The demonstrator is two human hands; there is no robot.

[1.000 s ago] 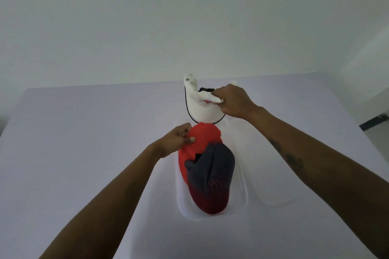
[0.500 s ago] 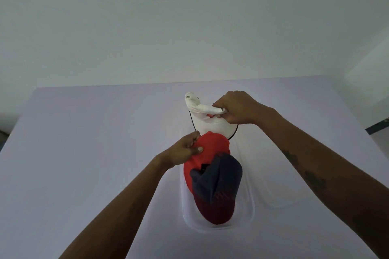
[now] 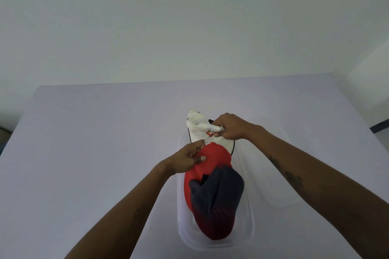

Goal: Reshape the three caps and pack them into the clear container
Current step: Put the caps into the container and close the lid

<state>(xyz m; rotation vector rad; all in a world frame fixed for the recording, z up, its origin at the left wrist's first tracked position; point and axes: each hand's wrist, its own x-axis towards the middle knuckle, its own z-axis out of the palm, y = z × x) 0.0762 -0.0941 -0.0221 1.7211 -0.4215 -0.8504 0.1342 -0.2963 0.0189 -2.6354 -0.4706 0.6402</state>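
Observation:
A clear container (image 3: 248, 231) lies on the white table, long side pointing away from me. A dark navy cap with a red-fading brim (image 3: 216, 206) fills its near end. Behind it lies a red cap (image 3: 212, 155), and my left hand (image 3: 187, 159) pinches the red cap's left edge. At the far end a white cap with a dark-edged brim (image 3: 197, 130) stands tilted over the container's rim. My right hand (image 3: 230, 126) grips the white cap's crumpled fabric at its right side.
A clear lid (image 3: 271, 174) lies flat on the table just right of the container. The white table (image 3: 94, 153) stretches wide on both sides, with its far edge against a pale wall. A dark strip (image 3: 381, 125) shows past the table's right edge.
Both hands and the white cap have come lower and closer to the container's far end. The left hand keeps its pinch on the red cap; the camera view has tilted.

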